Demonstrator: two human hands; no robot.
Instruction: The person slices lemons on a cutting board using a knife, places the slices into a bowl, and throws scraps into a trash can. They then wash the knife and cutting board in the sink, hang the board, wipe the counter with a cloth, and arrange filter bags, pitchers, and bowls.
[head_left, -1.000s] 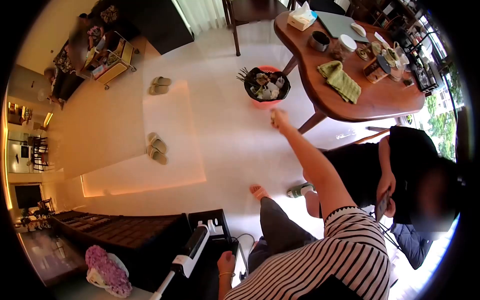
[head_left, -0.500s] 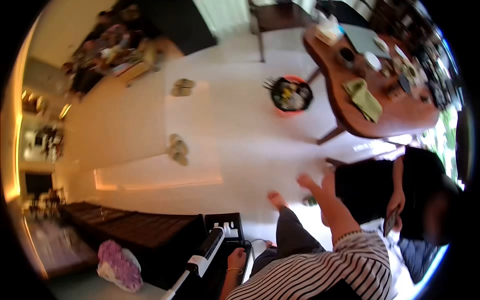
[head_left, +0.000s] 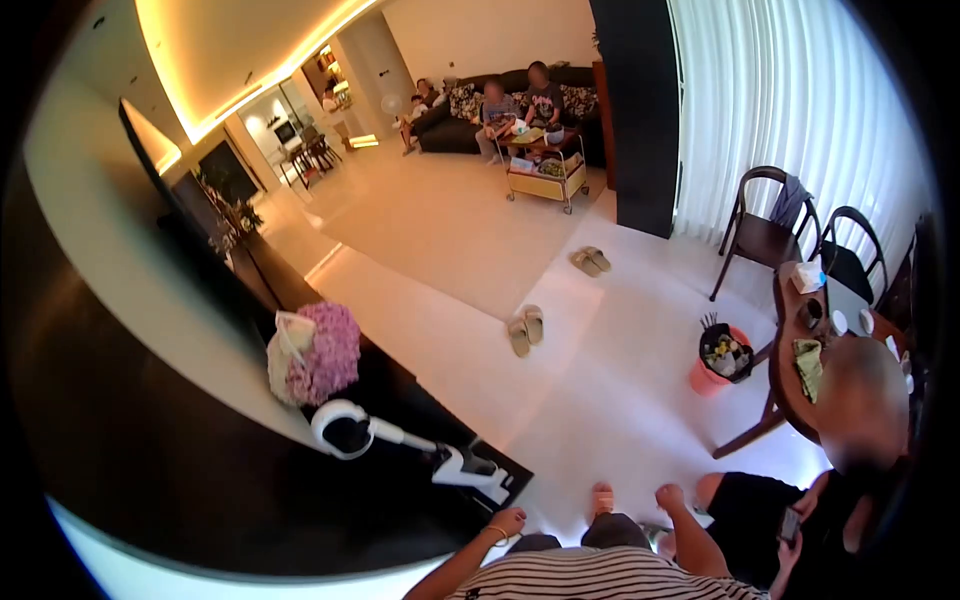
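My left hand (head_left: 508, 521), with a thin bracelet at the wrist, is low in the view beside the front end of a long dark cabinet (head_left: 415, 425). Its fingers look loosely bent, and nothing shows in them. Just beyond it, a white-and-black stick appliance (head_left: 400, 437), resembling a cordless vacuum cleaner, reaches along the cabinet. My right hand (head_left: 670, 496) hangs in front of my striped shirt (head_left: 600, 575), to the right of my bare foot (head_left: 602, 500). No object is visible in it; its fingers are small and partly hidden.
On the right a seated person (head_left: 765, 510) holds a phone (head_left: 790, 524) beside a wooden table (head_left: 790, 385). A pink bin (head_left: 708, 378) stands near a table leg. Two pairs of slippers (head_left: 525, 332) lie on the floor. People sit on a far sofa (head_left: 450, 133) behind a trolley (head_left: 545, 185).
My view has swung up and turned, bringing the sofa, trolley and curtain into clear sight. The table and bin have shifted lower right in view. Neither hand has visibly picked anything up.
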